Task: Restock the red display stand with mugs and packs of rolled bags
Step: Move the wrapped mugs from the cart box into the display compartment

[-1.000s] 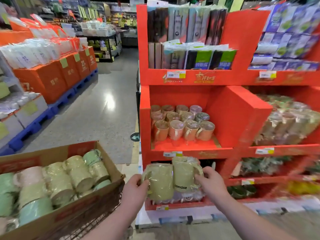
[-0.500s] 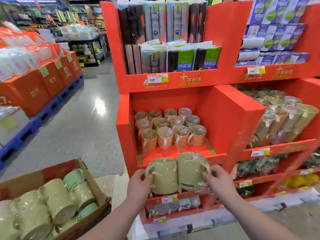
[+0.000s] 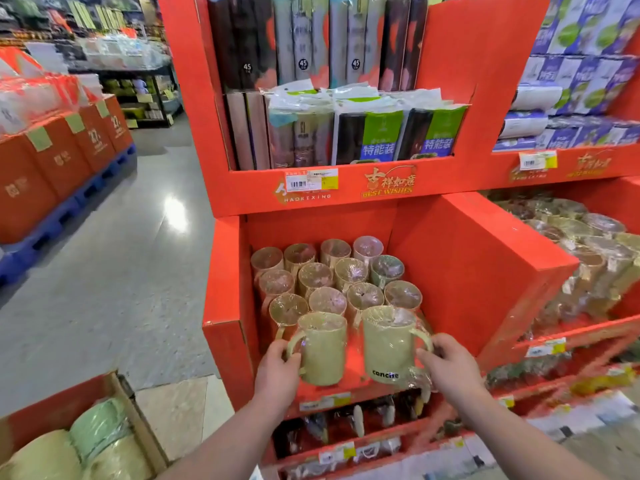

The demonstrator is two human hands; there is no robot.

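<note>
Left hand (image 3: 277,370): fingers curled round the handle of the left mug (image 3: 322,348).
Right hand (image 3: 446,365): fingers hooked on the handle of the right mug (image 3: 388,344).
Held mugs: upright, long axis vertical, side by side with a gap, handles turned outward.
Place: at the front edge of the middle shelf of the red stand (image 3: 467,271); I cannot tell whether their bases rest on it.
Way ahead: the standing mugs (image 3: 329,275) fill the shelf right behind them, front row just beside.
Nearer hand: about equal, each on its own side.
Edges: side wall close on the left; bare shelf floor beside the right mug.
Open room: probably only the front strip.
Above: packs of rolled bags (image 3: 363,133).
Lower left: cardboard box (image 3: 131,403) of wrapped mugs.
</note>
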